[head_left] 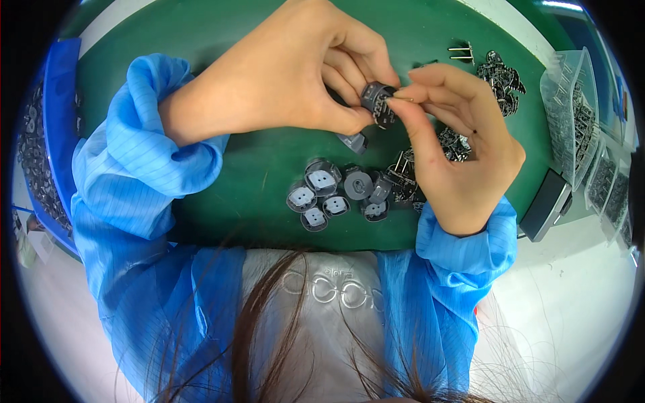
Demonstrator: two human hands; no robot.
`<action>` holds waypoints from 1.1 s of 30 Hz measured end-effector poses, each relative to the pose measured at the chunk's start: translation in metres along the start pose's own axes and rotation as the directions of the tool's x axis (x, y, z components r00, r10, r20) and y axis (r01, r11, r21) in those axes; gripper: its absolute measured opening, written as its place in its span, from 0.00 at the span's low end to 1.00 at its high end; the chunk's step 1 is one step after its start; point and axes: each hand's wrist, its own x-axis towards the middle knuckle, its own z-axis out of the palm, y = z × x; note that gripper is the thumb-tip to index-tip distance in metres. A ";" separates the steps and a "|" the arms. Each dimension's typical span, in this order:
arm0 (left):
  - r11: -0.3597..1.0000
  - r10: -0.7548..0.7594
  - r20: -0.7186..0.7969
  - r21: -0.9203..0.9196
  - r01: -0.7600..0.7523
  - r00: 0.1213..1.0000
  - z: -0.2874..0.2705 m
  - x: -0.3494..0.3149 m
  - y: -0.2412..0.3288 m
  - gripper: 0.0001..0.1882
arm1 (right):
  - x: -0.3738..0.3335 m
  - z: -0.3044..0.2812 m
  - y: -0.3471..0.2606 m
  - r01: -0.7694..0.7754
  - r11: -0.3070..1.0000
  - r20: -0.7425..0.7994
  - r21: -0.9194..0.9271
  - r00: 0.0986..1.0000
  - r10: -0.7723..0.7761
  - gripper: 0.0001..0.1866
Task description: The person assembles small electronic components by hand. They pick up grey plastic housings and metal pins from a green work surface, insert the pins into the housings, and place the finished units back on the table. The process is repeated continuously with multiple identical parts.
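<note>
My left hand (289, 77) grips a small round dark-grey plastic housing (373, 94) between thumb and fingers. Small black parts with pale markings show at the housing's open side. Fingertips of my right hand (463, 148) pinch a thin metal pin (407, 100) right against it; whether the pin belongs to a larger part is hidden. Below the left hand lies another grey housing (355, 142). Several similar housings (322, 178) with pale inner faces stand grouped nearer to me. Small black circuit boards with metal pins (402, 176) lie partly behind my right hand.
A heap of black circuit boards (500, 80) and one two-pinned part (462, 53) lie on the green mat (248, 201) at the far right. Clear bins (570, 121) of parts and a dark flat device (545, 205) are at the right. A blue bin (59, 141) borders the left.
</note>
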 end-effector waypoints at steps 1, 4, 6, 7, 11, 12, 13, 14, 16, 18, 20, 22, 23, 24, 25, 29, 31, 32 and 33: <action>1.000 0.001 -0.003 0.000 -0.001 1.000 0.000 0.000 0.001 0.12 | 0.000 0.001 0.001 -0.013 1.000 -0.008 0.016 1.000 0.013 0.17; 1.000 -0.014 0.002 -0.011 0.014 1.000 -0.001 0.000 0.003 0.13 | 0.001 0.002 0.000 -0.019 0.999 -0.027 0.031 0.999 0.020 0.17; 0.998 -0.049 0.024 -0.034 0.050 0.999 -0.002 0.001 0.005 0.13 | 0.001 0.003 -0.001 -0.004 1.000 -0.039 0.012 0.999 0.004 0.16; 0.999 -0.050 0.033 -0.014 0.050 0.998 -0.003 0.002 0.005 0.13 | -0.001 0.004 -0.001 0.008 1.000 -0.044 -0.007 0.999 -0.009 0.16; 0.999 -0.024 0.031 0.034 0.023 0.999 -0.002 0.001 -0.001 0.12 | -0.002 0.006 -0.005 0.015 0.994 -0.024 -0.108 1.000 -0.018 0.14; 0.999 -0.010 0.020 0.039 0.010 1.000 -0.001 0.001 -0.002 0.12 | -0.002 0.005 -0.006 0.016 0.992 -0.010 -0.126 1.000 -0.018 0.14; 0.999 -0.036 0.030 0.029 0.035 0.999 -0.001 0.001 -0.001 0.13 | 0.000 0.004 -0.007 0.020 0.991 0.013 -0.132 1.000 -0.018 0.14; 0.998 -0.061 0.041 0.019 0.060 0.997 -0.002 0.000 0.000 0.13 | 0.001 0.002 -0.008 0.024 0.990 0.036 -0.137 0.999 -0.019 0.14; 0.995 -0.098 0.060 -0.010 0.099 0.993 -0.003 0.002 0.003 0.13 | 0.003 -0.002 -0.002 -0.051 0.999 0.088 0.011 0.995 0.049 0.15; 0.991 -0.121 0.076 -0.049 0.125 0.990 -0.002 0.004 0.005 0.14 | 0.004 -0.007 0.001 -0.138 0.983 0.119 0.120 0.985 0.124 0.15; 0.992 -0.104 0.086 -0.067 0.110 0.991 -0.005 0.004 0.003 0.15 | 0.005 -0.009 0.001 -0.219 0.953 0.135 0.209 0.972 0.194 0.16; 0.993 -0.091 0.088 -0.068 0.097 0.992 -0.006 0.004 0.003 0.16 | 0.006 -0.015 -0.001 -0.258 0.931 0.146 0.257 0.963 0.226 0.17; 0.994 -0.088 0.085 -0.060 0.093 0.992 -0.006 0.005 0.004 0.16 | 0.007 -0.017 -0.001 -0.278 0.919 0.152 0.280 0.958 0.243 0.17; 0.995 -0.084 0.083 -0.052 0.088 0.993 -0.005 0.005 0.004 0.16 | 0.006 -0.015 -0.001 -0.266 0.930 0.143 0.255 0.961 0.236 0.17; 0.995 -0.086 0.073 -0.048 0.090 0.994 -0.005 0.004 0.005 0.16 | 0.005 -0.013 -0.003 -0.254 0.940 0.134 0.229 0.964 0.228 0.18; 0.997 -0.067 0.052 -0.035 0.069 0.996 -0.001 0.003 0.003 0.15 | 0.006 -0.011 -0.002 -0.138 0.983 0.135 0.123 0.983 0.121 0.18; 0.998 -0.048 0.053 -0.035 0.050 0.997 -0.002 0.002 0.000 0.16 | 0.007 -0.014 -0.002 -0.177 0.972 0.151 0.155 0.976 0.154 0.18; 0.998 -0.041 0.056 -0.037 0.043 0.998 -0.003 0.002 -0.003 0.16 | 0.007 -0.015 -0.002 -0.194 0.965 0.161 0.174 0.973 0.167 0.18; 0.999 -0.034 0.058 -0.039 0.036 0.998 -0.005 0.002 -0.005 0.16 | 0.006 -0.013 0.000 -0.168 0.970 0.144 0.178 0.979 0.143 0.18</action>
